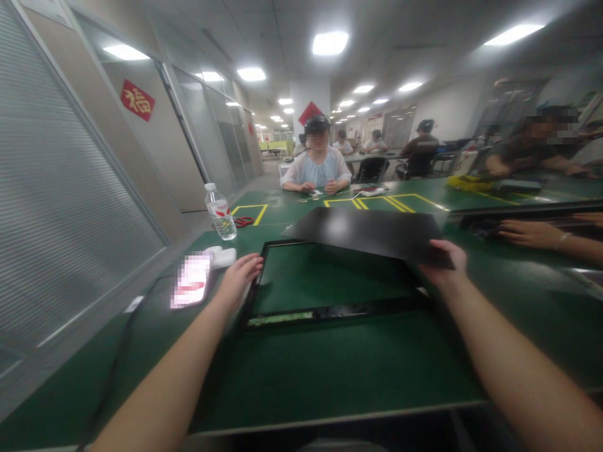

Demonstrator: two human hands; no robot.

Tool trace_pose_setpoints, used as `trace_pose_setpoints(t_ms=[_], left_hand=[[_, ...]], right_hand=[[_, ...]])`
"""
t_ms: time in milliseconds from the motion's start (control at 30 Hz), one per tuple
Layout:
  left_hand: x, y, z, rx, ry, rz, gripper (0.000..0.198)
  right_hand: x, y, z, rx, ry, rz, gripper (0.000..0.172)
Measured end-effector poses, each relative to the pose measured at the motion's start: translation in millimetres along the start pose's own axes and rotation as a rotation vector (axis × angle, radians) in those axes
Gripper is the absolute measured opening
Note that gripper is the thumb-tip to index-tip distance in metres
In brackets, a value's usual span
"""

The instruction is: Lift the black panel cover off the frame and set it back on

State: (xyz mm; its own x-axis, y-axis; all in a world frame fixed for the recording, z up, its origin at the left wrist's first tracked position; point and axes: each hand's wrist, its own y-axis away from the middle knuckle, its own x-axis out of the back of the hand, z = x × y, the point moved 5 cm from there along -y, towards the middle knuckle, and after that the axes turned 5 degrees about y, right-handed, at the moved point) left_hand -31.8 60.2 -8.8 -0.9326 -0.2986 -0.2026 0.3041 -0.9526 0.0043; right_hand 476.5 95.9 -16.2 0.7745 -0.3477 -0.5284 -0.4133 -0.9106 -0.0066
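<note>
A black rectangular frame point(353, 309) lies on the green table, which shows through its opening. My left hand point(240, 276) grips the frame's left side near the far corner, fingers over the edge and the thumb hidden. In my right hand point(445, 267) is the right end of a thin, dark, smooth sheet point(362, 229). The sheet is tilted above the far part of the frame and covers some of its far and right sides. A pale greenish strip point(280, 319) shows along the left part of the frame's near bar.
Left of the frame are a lit phone point(192, 279), a white case point(223, 257), a water bottle point(220, 213) and red-handled scissors point(244, 221). A person point(318, 166) sits opposite. At right, another person's hand point(532, 233) rests by a dark frame-like object point(475, 223).
</note>
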Motion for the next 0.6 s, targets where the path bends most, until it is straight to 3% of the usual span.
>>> trace_pose_setpoints(t_ms=[133, 233, 433, 600], left_hand=[[-4.8, 5, 1, 0.253, 0.269, -0.059, 0.02], [-7.5, 11, 6, 0.327, 0.315, -0.13, 0.025], [-5.1, 9, 12, 0.247, 0.305, -0.131, 0.033], [3.9, 0, 11, 0.2, 0.362, -0.06, 0.028]], right_hand=[[-6, 6, 5, -0.152, 0.044, -0.11, 0.021], [-7, 11, 9, -0.261, 0.08, -0.137, 0.018], [-20, 25, 15, -0.4, 0.239, -0.22, 0.02], [-32, 43, 15, -0.506, 0.399, -0.231, 0.027]])
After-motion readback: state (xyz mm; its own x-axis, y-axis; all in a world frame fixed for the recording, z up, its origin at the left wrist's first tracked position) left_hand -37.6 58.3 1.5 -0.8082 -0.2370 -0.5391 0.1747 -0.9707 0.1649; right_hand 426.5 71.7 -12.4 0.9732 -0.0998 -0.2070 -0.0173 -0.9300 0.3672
